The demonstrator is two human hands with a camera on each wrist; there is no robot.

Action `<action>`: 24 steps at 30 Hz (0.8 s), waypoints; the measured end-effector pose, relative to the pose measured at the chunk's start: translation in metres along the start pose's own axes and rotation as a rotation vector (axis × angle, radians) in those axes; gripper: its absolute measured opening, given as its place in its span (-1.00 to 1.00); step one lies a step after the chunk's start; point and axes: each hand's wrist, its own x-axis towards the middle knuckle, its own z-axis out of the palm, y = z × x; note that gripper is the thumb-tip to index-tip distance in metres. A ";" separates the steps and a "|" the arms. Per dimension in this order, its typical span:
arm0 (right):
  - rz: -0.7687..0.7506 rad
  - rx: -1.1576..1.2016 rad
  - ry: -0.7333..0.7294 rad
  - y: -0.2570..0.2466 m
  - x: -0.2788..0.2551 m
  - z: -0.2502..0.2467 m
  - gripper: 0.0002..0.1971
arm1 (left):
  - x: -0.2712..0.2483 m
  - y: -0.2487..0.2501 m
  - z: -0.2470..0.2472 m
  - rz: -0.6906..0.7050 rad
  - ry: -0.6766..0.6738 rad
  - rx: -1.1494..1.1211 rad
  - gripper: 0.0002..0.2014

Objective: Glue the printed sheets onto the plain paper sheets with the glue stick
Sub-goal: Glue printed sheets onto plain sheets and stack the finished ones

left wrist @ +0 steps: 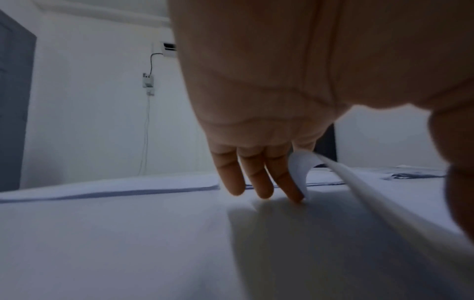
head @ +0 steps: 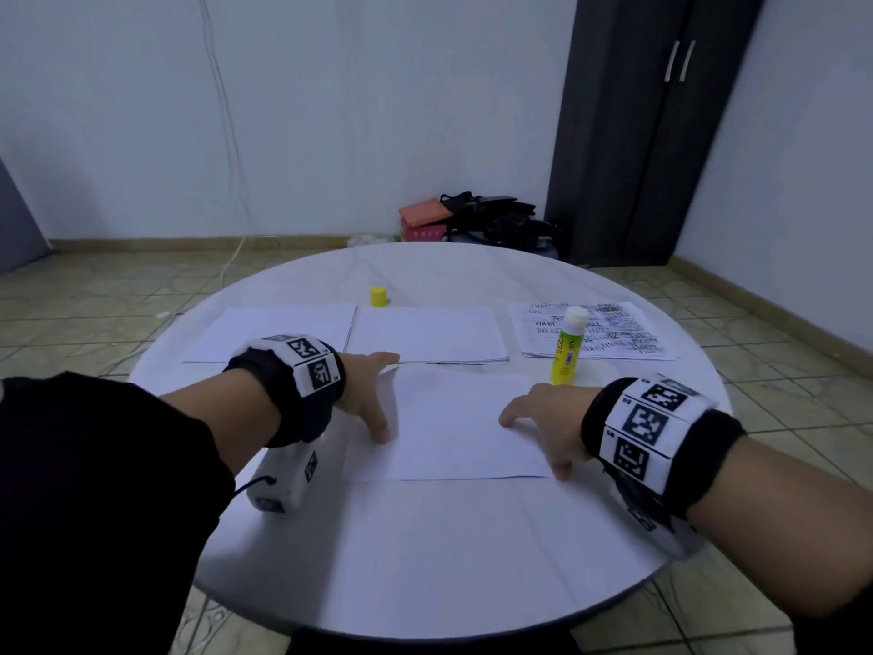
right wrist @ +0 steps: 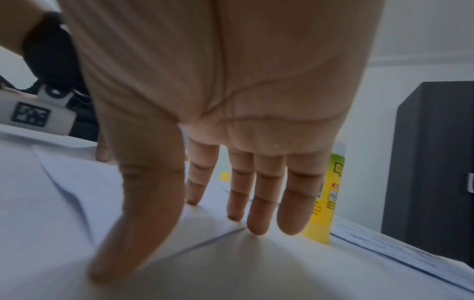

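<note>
Now both hands work on one white sheet (head: pixel 453 425) that lies on the round table (head: pixel 425 560), just in front of the glue stick (head: pixel 569 347). The left hand (head: pixel 366 394) is at the sheet's left edge. Its fingers (left wrist: pixel 256 178) are straight and point down to the table, and in the left wrist view this edge is lifted and curls up against them — I cannot tell if the thumb pinches it. The right hand (head: pixel 550 420) is spread wide on the right edge, fingertips (right wrist: pixel 259 221) pressing the paper flat, holding nothing.

The glue stick stands upright and uncapped. Its yellow cap (head: pixel 379 295) stands well apart from it, to the left and further back. Directly behind the glue stick is the pile of printed sheets (head: pixel 609 333), and to the left of the glue stick lie two piles of plain paper (head: pixel 427 333), side by side.

I judge the sheet to be very light and thin. It bends easily, it slides on the smooth table, and it can crease if one corner is pulled too fast. If it already carries glue, it may also stick before it is straight. The good place to take hold is at two opposite edges or corners, with little force — then lay it down from one side and smooth it toward the other.
</note>
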 end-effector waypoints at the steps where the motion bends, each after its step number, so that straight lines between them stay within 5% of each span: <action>1: 0.002 0.016 0.001 0.000 -0.001 0.001 -0.16 | -0.003 0.002 0.001 0.005 0.020 -0.004 0.17; 5: -0.005 0.062 0.022 0.001 -0.005 0.005 -0.21 | -0.016 -0.001 0.003 0.010 0.120 -0.205 0.10; 8: -0.001 0.108 0.033 0.002 -0.007 0.007 -0.25 | -0.031 -0.009 0.011 0.004 0.079 -0.553 -0.23; 12: 0.036 0.209 0.024 0.006 -0.016 0.002 -0.40 | -0.047 -0.018 0.025 0.070 0.121 -0.495 -0.67; 19: 0.115 0.484 0.082 0.004 -0.007 -0.008 -0.53 | -0.057 -0.039 0.018 0.137 0.344 -0.535 -0.64; 24: 0.211 0.733 0.261 -0.001 0.018 -0.019 -0.67 | -0.043 -0.050 0.006 0.074 0.404 -0.602 -0.63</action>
